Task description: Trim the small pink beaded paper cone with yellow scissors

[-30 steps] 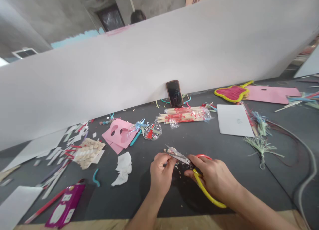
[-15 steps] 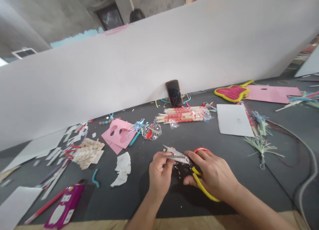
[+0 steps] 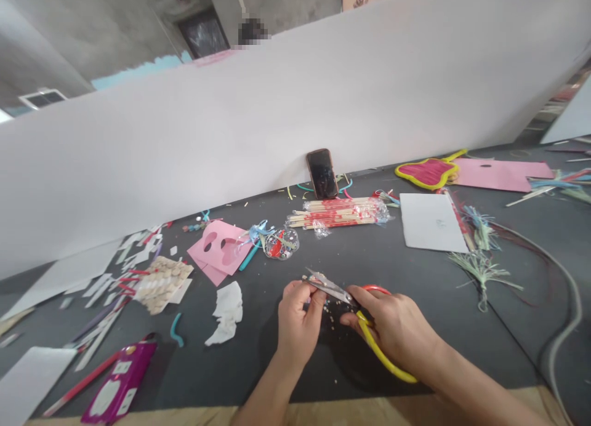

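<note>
My right hand (image 3: 399,324) grips a pair of scissors (image 3: 335,289) with one yellow and one red handle loop. The steel blades point left and lie nearly together, just above the fingertips of my left hand (image 3: 300,318). My left thumb and fingers are pinched around something small by the blades, mostly hidden by fingers and metal. Tiny pale bits (image 3: 331,319) lie scattered on the dark table between my hands. To the left of my left hand lies a crumpled white tissue (image 3: 226,312).
Beyond my hands lie bundled sticks in plastic wrap (image 3: 339,212), a leaning phone (image 3: 322,173) and a white card (image 3: 429,223). Pink cut-out paper (image 3: 219,249) and a purple packet (image 3: 120,383) are at left. A grey cable (image 3: 575,290) curves along the right. A white partition (image 3: 277,118) stands behind.
The scissor blades have come closer together, and the yellow handle loop has swung slightly down and right. My left hand stays in nearly the same place.
</note>
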Available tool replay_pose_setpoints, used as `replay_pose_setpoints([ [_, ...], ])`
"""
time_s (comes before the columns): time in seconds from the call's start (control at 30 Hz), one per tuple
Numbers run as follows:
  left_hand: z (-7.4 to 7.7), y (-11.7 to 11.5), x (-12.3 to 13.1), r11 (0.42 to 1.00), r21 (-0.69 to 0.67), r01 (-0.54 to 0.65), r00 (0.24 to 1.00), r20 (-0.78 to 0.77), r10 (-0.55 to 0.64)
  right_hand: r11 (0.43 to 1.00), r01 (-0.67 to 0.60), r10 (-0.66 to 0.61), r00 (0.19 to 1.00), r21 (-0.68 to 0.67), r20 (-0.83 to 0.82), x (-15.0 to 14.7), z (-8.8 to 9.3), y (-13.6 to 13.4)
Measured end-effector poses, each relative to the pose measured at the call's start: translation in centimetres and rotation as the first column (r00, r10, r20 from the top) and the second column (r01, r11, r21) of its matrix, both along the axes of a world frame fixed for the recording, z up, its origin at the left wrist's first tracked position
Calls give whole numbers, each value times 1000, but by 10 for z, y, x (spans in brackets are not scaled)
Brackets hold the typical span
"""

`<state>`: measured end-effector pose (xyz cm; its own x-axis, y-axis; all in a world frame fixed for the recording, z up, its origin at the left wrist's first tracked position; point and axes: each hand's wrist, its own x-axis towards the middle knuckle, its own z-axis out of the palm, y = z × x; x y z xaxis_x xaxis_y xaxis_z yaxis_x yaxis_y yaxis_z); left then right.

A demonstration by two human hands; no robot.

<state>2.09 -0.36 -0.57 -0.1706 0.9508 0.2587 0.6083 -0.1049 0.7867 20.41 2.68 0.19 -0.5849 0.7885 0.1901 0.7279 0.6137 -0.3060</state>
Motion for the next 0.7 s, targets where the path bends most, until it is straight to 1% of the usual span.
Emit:
replay_pose_setpoints([
  [0.1, 0, 0, -1, 1000, 2, -19, 999, 25, 19, 1000, 13, -12, 999, 9, -32, -1, -1, 2],
  [0.2, -4, 0, -2, 999, 38, -39, 997, 68, 36, 1000, -7, 8, 999, 5, -33, -1, -1, 5],
  [0.3, -8, 0, -3, 996, 87, -31, 996, 87, 24, 1000, -20, 20, 1000, -8, -7, -1, 2, 5],
  [0.4, -7, 1, -2, 995, 103, -13, 994, 108, 1, 1000, -15, 15, 1000, -13, 12, -1, 4, 5],
  [0.57, -2, 4, -5, 997, 58, 46, 996, 72, -50, 997, -42, 41, 999, -68, -6, 1, 0, 5],
  [0.7, -1, 4, -7, 997, -43, 60, 990, 129, -54, 995, -57, 56, 998, -85, -10, 1, -5, 4],
])
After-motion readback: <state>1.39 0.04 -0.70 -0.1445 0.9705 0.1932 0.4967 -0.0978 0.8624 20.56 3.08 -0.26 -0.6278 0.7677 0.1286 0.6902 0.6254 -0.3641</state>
